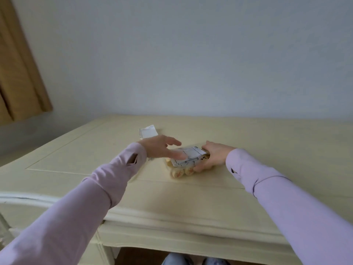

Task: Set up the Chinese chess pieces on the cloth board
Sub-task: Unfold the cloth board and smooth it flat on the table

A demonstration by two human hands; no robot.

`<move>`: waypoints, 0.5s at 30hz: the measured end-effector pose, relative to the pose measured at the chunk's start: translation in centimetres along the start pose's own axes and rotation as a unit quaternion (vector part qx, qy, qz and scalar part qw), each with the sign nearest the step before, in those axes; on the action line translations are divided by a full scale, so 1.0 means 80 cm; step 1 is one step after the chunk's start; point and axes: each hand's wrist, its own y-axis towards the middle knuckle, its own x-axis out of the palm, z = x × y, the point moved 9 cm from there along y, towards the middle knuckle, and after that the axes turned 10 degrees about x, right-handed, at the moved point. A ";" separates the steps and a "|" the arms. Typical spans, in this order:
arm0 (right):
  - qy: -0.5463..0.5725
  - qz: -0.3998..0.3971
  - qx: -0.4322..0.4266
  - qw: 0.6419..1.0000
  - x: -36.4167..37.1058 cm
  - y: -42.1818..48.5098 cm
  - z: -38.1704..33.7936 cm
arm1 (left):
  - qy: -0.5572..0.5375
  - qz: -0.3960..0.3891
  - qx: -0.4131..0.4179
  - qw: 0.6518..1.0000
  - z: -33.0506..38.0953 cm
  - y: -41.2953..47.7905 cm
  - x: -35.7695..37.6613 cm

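— Lying between the two hands on the cream table [248,146] is a clear packet of chess pieces [178,174], round pale discs with red marks, with the folded cloth board [188,155] on top of it.

— Who has hold of it?

— The right hand [212,156] is clamped on the right end of the bundle, thumb on the cloth and fingers under. The left hand [162,148] is spread flat, its fingertips [180,154] over the left edge of the cloth; I cannot tell if they touch.

— Anything close by?

— A small spiral notepad [148,131] lies just beyond the left hand, its near edge hidden by that wrist. Both lilac sleeves [286,197] reach in from the near edge.
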 end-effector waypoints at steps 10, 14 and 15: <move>-0.025 0.029 0.063 0.997 -0.005 0.037 0.011 | -0.023 0.224 -0.006 0.974 -0.008 0.063 -0.033; 0.003 0.068 0.084 0.994 -0.025 0.088 0.027 | -0.072 0.274 -0.026 0.959 -0.023 0.109 -0.049; 0.012 0.072 0.091 0.993 -0.030 0.101 0.031 | -0.077 0.280 -0.033 0.956 -0.028 0.120 -0.052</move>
